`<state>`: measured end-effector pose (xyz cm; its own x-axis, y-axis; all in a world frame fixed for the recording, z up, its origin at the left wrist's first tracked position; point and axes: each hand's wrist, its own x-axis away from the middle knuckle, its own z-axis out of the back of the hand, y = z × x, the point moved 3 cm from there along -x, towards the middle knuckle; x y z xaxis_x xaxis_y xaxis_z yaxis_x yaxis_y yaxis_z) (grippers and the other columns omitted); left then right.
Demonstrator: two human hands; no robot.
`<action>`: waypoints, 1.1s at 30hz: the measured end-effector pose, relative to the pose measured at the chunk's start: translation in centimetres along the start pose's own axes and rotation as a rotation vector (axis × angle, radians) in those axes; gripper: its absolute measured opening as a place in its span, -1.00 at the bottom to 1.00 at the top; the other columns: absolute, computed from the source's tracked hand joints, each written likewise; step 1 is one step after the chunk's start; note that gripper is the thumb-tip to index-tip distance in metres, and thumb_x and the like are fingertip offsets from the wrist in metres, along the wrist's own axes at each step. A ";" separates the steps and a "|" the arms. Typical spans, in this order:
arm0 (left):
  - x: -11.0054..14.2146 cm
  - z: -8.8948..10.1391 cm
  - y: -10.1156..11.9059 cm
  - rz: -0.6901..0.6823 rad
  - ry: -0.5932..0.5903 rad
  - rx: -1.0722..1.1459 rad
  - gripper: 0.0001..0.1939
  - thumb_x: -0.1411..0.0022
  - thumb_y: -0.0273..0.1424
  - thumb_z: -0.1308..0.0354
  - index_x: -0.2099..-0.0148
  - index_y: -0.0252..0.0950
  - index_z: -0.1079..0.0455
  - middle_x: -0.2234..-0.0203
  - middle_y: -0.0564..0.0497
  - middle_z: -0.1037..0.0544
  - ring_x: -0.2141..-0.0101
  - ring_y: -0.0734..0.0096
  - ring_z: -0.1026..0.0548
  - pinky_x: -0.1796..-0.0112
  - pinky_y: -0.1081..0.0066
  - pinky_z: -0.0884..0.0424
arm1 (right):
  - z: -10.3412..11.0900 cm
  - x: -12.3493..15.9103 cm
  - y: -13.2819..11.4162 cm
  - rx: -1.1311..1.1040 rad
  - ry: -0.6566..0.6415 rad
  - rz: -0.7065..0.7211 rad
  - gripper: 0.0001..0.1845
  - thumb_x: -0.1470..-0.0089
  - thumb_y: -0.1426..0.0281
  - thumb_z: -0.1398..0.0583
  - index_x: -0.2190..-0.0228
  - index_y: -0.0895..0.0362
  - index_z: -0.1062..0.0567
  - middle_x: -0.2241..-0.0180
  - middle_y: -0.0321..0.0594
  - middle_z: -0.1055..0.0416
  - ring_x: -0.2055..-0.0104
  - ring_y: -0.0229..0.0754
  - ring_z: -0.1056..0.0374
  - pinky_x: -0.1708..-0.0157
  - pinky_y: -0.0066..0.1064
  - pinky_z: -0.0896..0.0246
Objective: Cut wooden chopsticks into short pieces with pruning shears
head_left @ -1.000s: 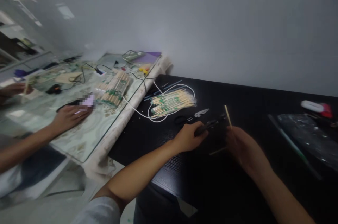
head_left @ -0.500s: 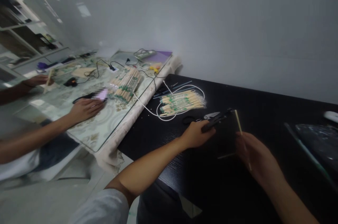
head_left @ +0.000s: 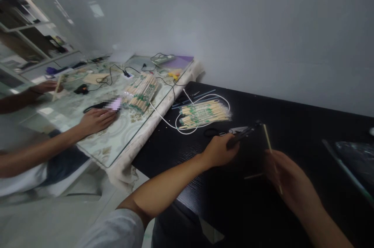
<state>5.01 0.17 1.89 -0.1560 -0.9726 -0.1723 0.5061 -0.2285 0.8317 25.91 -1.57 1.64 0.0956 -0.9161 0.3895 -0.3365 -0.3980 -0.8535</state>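
Observation:
My left hand is closed around a black pliers-like hand tool, whose dark tip points right towards a thin wooden stick. That stick, which looks like a chopstick, stands tilted in my closed right hand. The tool's tip is close to the stick's upper end; I cannot tell whether they touch. Another thin pale stick sticks out to the left of my right hand. Behind the tool lie scissors with dark handles. Farther back rests a plastic-wrapped pack of chopsticks, with a white cable looped around it.
A clear plastic bag lies on the right of the black table. On the left, a co-worker's hands are over a glass-topped table with another chopstick pack, cords and a purple sheet.
The view has shifted slightly, so most things appear a little farther right. Both hands keep their holds, with the tool's tip still near the upper end of the stick.

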 end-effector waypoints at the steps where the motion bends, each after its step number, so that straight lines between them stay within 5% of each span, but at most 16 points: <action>1: 0.0 0.0 -0.1 0.001 0.003 -0.002 -0.81 -0.29 -0.35 -0.13 0.12 -0.29 -0.51 0.41 0.02 -0.59 0.41 0.40 -0.50 0.32 0.44 -0.36 | 0.0 0.0 0.1 -0.004 -0.004 -0.002 -0.64 0.12 0.20 -0.49 0.31 0.12 -0.63 0.57 -0.39 -0.18 0.60 -0.43 -0.04 0.72 -0.61 -0.02; 18: -0.4 0.3 -0.7 0.064 -0.020 -0.180 -0.81 -0.36 -0.27 -0.09 0.12 -0.24 -0.45 0.41 0.00 -0.59 0.39 0.30 -0.54 0.33 0.40 -0.32 | -0.7 0.5 -0.9 -0.003 0.015 0.047 -0.65 0.16 0.20 -0.49 0.34 0.10 -0.62 0.57 -0.37 -0.19 0.60 -0.40 -0.03 0.72 -0.58 0.00; 33: -0.1 0.6 -0.3 -0.011 -0.079 -0.286 -0.80 -0.33 -0.31 -0.12 0.05 -0.23 -0.44 0.25 -0.06 -0.64 0.24 0.20 -0.60 0.23 0.34 -0.41 | 0.3 0.3 -0.3 0.057 0.027 0.077 -0.67 0.10 0.18 -0.48 0.31 0.07 -0.65 0.53 -0.32 -0.29 0.55 -0.37 -0.14 0.61 -0.53 -0.14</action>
<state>4.38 0.36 1.96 -0.2225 -0.9663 -0.1297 0.7207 -0.2526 0.6455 26.32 -1.72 1.93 0.0463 -0.9427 0.3303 -0.2881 -0.3292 -0.8992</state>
